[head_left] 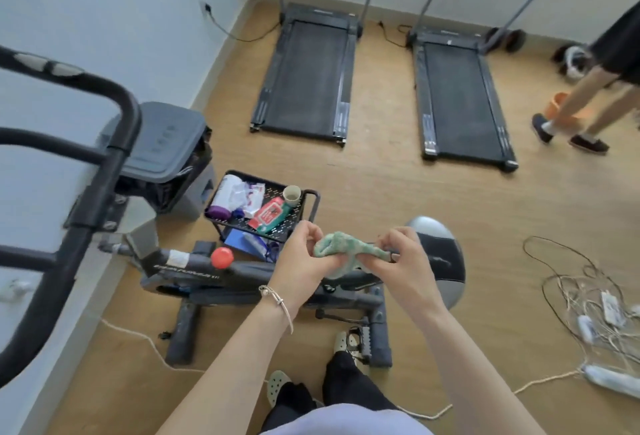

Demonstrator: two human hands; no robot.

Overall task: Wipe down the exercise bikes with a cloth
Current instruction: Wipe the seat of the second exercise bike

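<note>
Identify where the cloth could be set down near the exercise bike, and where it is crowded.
Free: the bare floor between the cart and the two treadmills, and the strip between the bike saddle and the cable tangle. Crowded: the cart itself, full of packets and a cup.

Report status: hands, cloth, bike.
Left hand and right hand grip green cloth above exercise bike. No wiping contact seen. Cart close behind it.
</note>
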